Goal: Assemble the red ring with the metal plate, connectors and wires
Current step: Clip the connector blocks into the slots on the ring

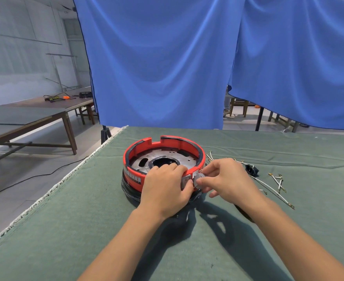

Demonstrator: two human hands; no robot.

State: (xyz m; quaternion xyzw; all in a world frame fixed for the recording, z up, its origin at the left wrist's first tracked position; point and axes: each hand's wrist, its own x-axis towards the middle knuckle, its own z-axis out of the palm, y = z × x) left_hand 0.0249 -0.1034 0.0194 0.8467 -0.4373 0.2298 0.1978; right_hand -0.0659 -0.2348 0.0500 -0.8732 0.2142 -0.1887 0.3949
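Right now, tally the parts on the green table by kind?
Red ring: 1
Metal plate: 1
Grey connectors at the hands: 2
Black connector: 1
White wires: several, tangled, exact count unclear
Total: 5, plus wires

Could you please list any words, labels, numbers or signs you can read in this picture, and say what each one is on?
No text here can be read.
Red ring: a label strip on its outer wall with white marks, too blurred to read.
Grey switch at the left hand's fingers: a small mark, illegible.
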